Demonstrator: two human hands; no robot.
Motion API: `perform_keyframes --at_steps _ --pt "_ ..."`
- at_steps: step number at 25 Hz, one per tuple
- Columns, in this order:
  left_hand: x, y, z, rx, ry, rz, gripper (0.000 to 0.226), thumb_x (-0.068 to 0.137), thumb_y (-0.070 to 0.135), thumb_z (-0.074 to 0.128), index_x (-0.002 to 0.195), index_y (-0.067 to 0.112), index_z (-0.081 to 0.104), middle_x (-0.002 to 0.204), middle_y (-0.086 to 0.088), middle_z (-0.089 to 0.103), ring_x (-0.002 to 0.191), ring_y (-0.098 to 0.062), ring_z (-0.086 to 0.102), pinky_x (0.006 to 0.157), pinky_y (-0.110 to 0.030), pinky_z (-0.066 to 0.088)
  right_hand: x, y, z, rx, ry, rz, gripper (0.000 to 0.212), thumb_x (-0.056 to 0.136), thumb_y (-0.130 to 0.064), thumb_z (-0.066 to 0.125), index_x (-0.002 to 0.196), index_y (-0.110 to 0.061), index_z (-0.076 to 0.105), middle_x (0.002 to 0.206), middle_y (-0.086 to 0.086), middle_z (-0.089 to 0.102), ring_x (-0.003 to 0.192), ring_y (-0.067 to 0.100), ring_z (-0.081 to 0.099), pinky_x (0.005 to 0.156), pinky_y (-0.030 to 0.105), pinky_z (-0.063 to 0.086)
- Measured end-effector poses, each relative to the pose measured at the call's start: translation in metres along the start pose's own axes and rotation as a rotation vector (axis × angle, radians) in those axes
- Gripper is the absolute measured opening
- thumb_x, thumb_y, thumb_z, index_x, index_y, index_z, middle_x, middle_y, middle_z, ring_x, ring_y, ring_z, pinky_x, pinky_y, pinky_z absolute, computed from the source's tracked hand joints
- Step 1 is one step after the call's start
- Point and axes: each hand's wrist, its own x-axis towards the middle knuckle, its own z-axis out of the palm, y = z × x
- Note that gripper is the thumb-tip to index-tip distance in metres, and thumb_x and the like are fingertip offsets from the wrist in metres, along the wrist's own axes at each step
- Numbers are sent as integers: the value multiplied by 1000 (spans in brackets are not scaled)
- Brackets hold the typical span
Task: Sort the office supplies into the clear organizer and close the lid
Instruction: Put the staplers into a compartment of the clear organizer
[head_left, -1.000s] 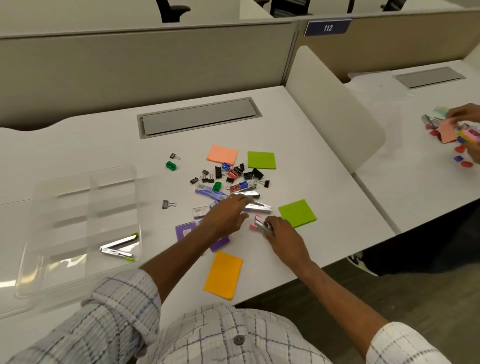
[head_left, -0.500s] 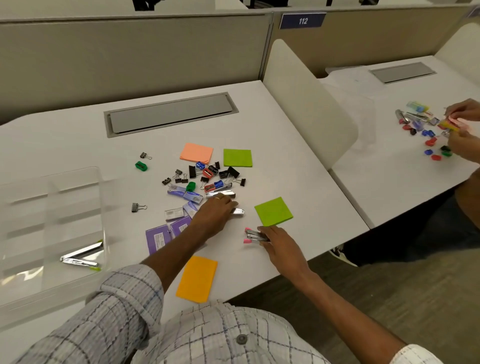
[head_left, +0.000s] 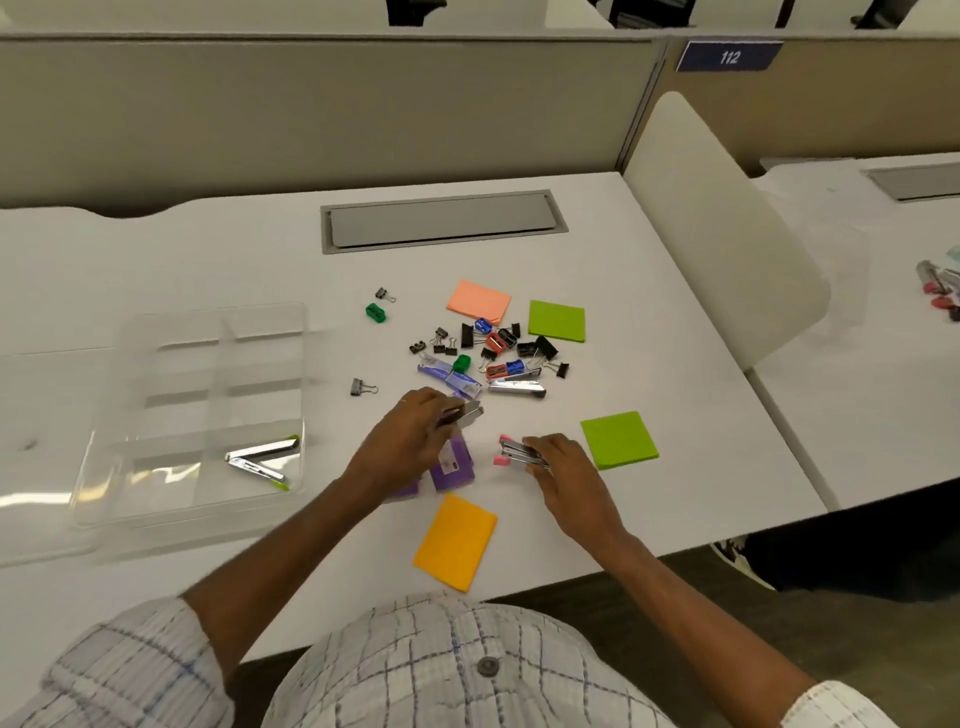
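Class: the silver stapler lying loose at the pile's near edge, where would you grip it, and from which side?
Probably mid-length on the silver stapler, pinching its narrow sides from above on the near side: it lies flat and long, with sharpeners crowding its far edge.

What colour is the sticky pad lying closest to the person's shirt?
The sticky pad is orange, seen best in the head view.
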Motion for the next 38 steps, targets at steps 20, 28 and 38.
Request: perform_keyframes --at_steps 20,28,38 --pt "-156 -145 -123 -2 135 -198 31 82 29 78 113 27 74 108 10 72 101 -12 67 88 -32 53 90 -216 103 206 -59 -357 30 99 -25 56 129 -19 59 122 1 64 110 22 57 91 39 49" --pt "-157 -163 -134 -20 205 -150 21 84 12 76 102 22 78 100 8 73 88 -7 66 82 -28 57 91 -253 123 116 -88 -449 26 92 -12 65 119 -12 68 116 7 71 100 26 66 89 41 52" --pt "-132 -155 -117 15 87 -192 13 88 19 71 99 21 77 96 9 70 86 -11 63 75 -31 53 92 -149 72 33 12 -182 23 100 -14 54 119 -15 67 126 2 67 114 19 62 98 31 49"
